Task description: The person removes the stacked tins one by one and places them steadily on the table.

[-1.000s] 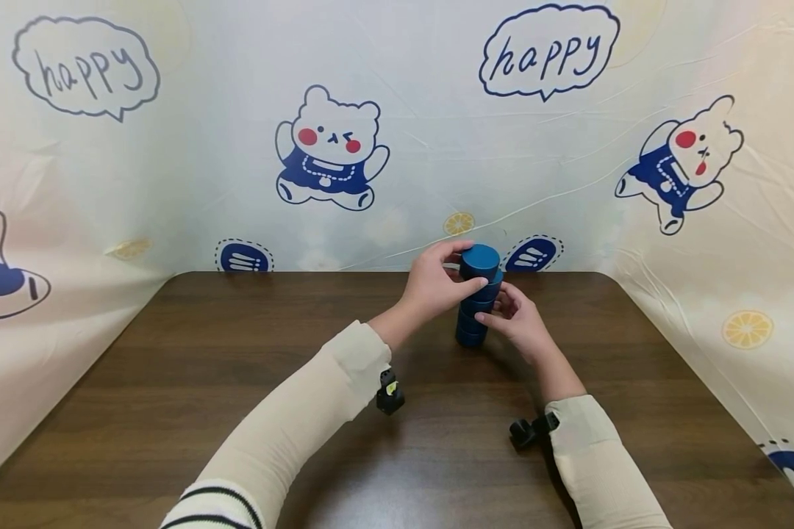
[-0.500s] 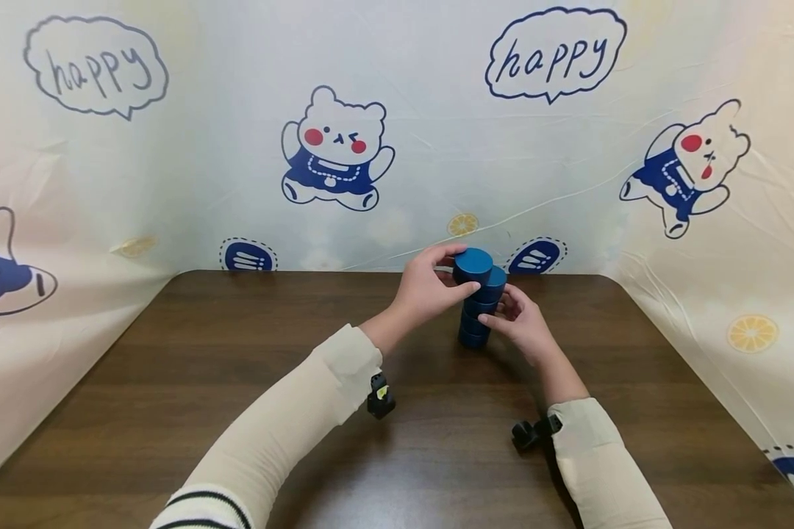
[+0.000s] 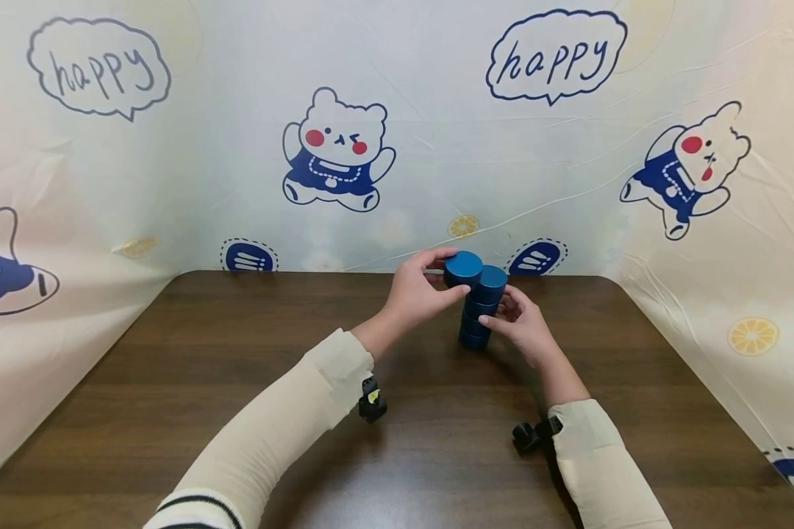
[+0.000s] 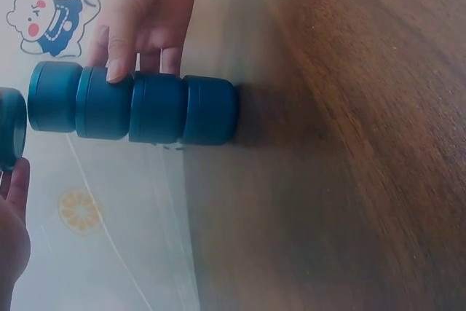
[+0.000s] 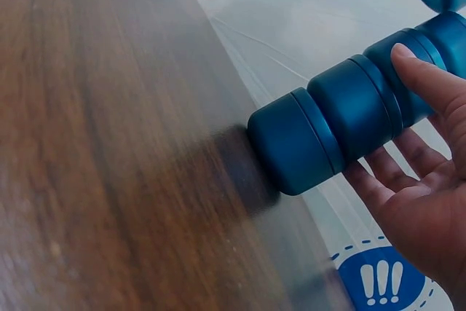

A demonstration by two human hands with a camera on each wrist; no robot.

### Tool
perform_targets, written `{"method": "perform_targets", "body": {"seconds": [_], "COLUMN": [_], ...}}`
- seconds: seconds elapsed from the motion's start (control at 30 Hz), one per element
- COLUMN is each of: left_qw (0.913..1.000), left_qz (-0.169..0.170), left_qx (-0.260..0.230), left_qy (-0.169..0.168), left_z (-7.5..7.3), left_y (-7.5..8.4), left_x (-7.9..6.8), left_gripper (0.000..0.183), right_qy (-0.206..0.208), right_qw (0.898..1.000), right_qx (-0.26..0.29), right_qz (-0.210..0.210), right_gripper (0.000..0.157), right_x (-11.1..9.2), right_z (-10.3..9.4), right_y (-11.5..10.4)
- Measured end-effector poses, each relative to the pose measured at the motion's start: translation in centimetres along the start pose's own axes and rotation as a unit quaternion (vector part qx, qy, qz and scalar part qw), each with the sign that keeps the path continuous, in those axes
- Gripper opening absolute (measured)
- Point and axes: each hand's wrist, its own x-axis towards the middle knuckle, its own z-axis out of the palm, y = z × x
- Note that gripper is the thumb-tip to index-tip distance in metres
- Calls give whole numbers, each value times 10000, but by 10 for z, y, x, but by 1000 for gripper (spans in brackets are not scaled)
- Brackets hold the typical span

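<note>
Several round blue lidded tins (image 3: 475, 323) stand upright in one column on the table. My right hand (image 3: 524, 329) holds this column from the right side; in the right wrist view its thumb lies on one side of a middle tin (image 5: 408, 60) and its other fingers on the opposite side. One more blue tin (image 3: 464, 270) is in my left hand (image 3: 417, 288), gripped between thumb and fingers. That tin is up beside the column's top, a little to its left. A narrow gap parts the held tin (image 4: 10, 129) from the top tin (image 4: 54, 97) in the left wrist view.
The dark wooden table (image 3: 271, 353) has a rounded far edge just behind the tins. A pale printed cloth (image 3: 238, 184) with bears and "happy" bubbles hangs behind and along both sides. A small black camera (image 3: 372, 400) is strapped to the left wrist, another (image 3: 534, 435) to the right.
My left hand has shifted left and slightly down with its tin, from over the column's top to beside it, uncovering the top lid. My right hand stays on the column.
</note>
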Motion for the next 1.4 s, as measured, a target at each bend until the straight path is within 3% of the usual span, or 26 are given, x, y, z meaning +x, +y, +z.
{"method": "perform_targets", "body": {"seconds": [0.8, 1.4], "left_qw": [9999, 9987], "left_qz": [-127, -504], "left_qx": [24, 50], "left_qy": [62, 55], "left_z": [-10, -10], "left_y": [-19, -38], "left_x": [-11, -24], "left_gripper": [54, 53], "right_qy": [-1, 43], "right_qw": [10000, 10000], "right_qx": [59, 53], "right_qz": [23, 40], "right_gripper": [67, 71], "right_x": [0, 6], "right_z": [0, -3], "right_y": [-1, 11]}}
